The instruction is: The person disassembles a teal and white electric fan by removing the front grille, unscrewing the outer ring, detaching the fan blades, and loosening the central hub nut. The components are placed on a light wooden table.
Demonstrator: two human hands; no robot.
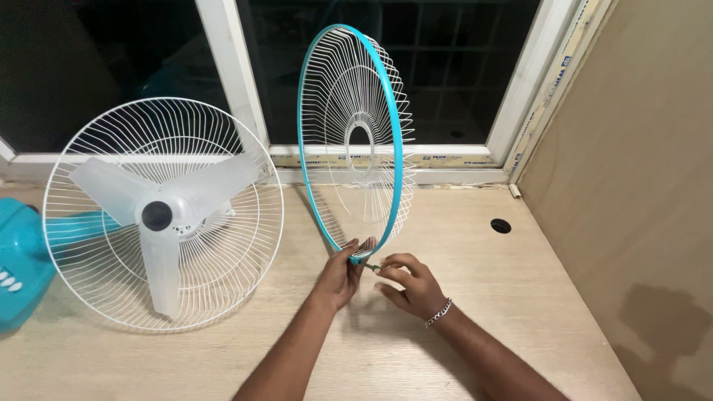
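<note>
Front fan guard: round white wire grille with turquoise rim, standing upright on edge on the tabletop, near the middle of the view, turned almost edge-on, open ring at its centre. Lowest point of the rim resting at the table, between the two hands.

Left hand: fingers curled together and clamped on the bottom of the turquoise rim, thumb side toward the rim.

Right hand: just beside the left, fingertips pinched together at a small greenish clip or screw projecting from the rim's lowest point; too small to tell which. Metal chain bracelet at the wrist.

Fan body: well apart to the left, lying tilted on the table; white rear wire guard with three translucent whitish blades and a dark hub cap showing, front uncovered. Turquoise base with pale buttons at the far left edge, partly out of view.

Surroundings: light wood-grain table with a dark round cable hole toward the right; white-framed window behind, dark glass; bare brown board wall at the right.
</note>
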